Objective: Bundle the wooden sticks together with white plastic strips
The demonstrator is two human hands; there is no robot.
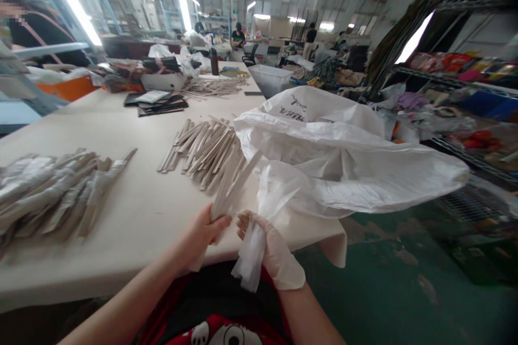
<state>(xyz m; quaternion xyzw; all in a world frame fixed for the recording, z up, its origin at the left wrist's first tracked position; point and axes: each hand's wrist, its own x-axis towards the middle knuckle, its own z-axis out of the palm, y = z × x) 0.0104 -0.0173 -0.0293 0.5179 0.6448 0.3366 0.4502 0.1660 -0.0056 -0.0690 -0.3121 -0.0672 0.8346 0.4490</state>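
My bare left hand [202,229] is closed around a small bundle of flat beige strips [234,186], held at a slant above the table's front edge. Just right of it, my right hand [279,253], in a thin whitish glove, pinches a crumpled clear plastic bag [251,261]. More of that film spreads upward over the table edge. Beyond my hands lies a loose pile of similar strips [206,148]. On the left are several bundles [60,188] of strips, apparently wrapped in clear plastic.
A large white woven sack [343,172] with handwriting lies over the table's right side. Farther back on the table [149,188] are dark flat pieces [162,103], a dark bottle [214,62] and more strips. Wire shelves with goods stand right; people are in the background.
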